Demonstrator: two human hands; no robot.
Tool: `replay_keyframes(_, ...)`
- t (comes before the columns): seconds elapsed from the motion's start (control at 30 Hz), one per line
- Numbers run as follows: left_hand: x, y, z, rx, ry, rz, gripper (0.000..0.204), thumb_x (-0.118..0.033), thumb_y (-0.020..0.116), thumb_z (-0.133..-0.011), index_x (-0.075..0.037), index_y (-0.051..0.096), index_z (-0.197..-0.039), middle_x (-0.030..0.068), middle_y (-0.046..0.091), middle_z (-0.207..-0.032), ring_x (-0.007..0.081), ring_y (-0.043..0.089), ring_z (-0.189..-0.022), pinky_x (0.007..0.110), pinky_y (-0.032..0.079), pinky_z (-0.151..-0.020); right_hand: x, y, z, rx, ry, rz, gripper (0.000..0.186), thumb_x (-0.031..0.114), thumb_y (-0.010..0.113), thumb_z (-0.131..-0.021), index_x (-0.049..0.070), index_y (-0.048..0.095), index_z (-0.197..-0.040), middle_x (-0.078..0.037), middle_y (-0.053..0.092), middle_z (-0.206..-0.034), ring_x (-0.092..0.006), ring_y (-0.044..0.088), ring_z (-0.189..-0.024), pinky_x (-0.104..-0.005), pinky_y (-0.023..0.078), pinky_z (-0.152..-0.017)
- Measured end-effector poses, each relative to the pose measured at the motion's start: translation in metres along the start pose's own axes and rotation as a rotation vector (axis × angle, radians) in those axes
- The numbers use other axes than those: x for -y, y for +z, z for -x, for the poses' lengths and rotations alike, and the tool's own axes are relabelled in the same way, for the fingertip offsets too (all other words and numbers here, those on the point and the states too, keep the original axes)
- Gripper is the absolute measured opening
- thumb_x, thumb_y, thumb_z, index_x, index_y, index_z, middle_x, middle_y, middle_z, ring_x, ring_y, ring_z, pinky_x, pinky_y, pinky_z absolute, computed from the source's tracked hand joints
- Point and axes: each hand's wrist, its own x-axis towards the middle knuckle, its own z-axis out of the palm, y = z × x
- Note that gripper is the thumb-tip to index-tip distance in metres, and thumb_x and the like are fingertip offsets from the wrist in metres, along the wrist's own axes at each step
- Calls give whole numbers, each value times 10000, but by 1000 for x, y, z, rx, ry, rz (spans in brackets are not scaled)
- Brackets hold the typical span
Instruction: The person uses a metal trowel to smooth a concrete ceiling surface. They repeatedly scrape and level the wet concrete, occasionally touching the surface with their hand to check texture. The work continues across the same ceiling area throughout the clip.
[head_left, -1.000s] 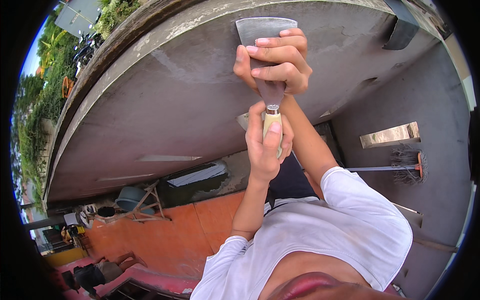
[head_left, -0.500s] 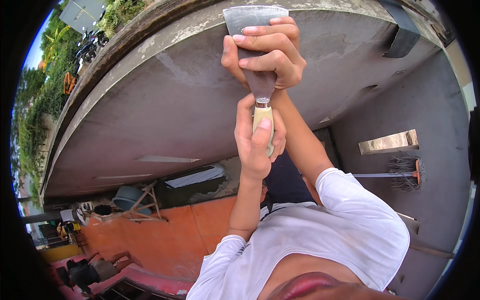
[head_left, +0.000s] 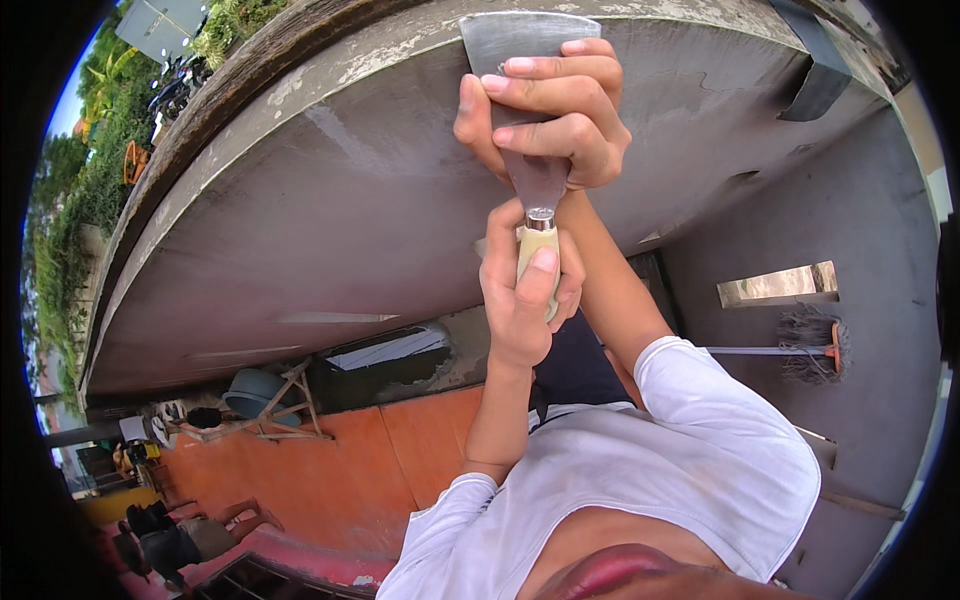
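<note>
A wide metal scraper (head_left: pixel 530 35) with a cream handle is raised against the top edge of the grey plastered wall (head_left: pixel 250 270). My right hand (head_left: pixel 545 115) wraps over its blade and neck, fingers bent around the metal. Below it, my left hand (head_left: pixel 525 290) grips the handle, thumb lying along it. The blade's top reaches the pale, flaking strip along the wall's rim; whether it touches there I cannot tell.
A bent dark strip (head_left: pixel 815 85) hangs from the ledge at right. A mop (head_left: pixel 815 345) and a slot opening (head_left: pixel 775 285) are on the right wall. A wooden stand with a grey tub (head_left: pixel 255 395) is on the orange floor (head_left: pixel 330 455). Another person (head_left: pixel 190 545) is at lower left.
Both my hands and the scraper moved upward from a second ago, shifting left at half a second ago, then slightly back to the right now. The grips look the same.
</note>
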Motion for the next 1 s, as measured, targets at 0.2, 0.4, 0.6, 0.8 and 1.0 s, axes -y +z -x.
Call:
replay_keyframes(0.2,3,7,11,-17,-27,6,380,-179,429,-972,32,379,-1284,25,468,-580,47,342,-393,202,291,-352,6,-11,4,-5,34,2,405,17,844,-635,216,491,-649,87,707,-773,-123,670,-798,-367,463,-825)
replay_keyframes(0.4,11,5,16,-28,-37,7,356,-169,430,-967,29,379,-1259,23,463,-572,51,355,-401,207,295,-353,7,-20,10,47,24,-7,407,23,846,-637,221,491,-657,92,706,-779,-119,662,-800,-361,454,-818)
replay_keyframes(0.6,10,-2,14,-9,-52,-96,462,-267,430,-953,6,327,-1311,50,423,-553,72,292,-340,219,285,-320,7,-15,11,15,13,-2,413,21,843,-645,221,481,-647,92,703,-777,-121,662,-801,-352,452,-813)
replay_keyframes(0.8,9,-1,16,19,-53,55,387,-208,433,-972,11,363,-1283,33,451,-571,53,327,-378,206,278,-340,11,-19,4,73,9,10,416,21,848,-634,211,478,-624,92,701,-765,-119,660,-792,-352,460,-801)
replay_keyframes(1.0,-20,10,4,41,25,47,454,-232,411,-987,25,342,-1355,38,445,-580,54,320,-367,201,300,-340,5,5,-26,42,-47,-74,356,27,848,-583,188,531,-581,77,679,-745,-137,648,-788,-365,470,-830)
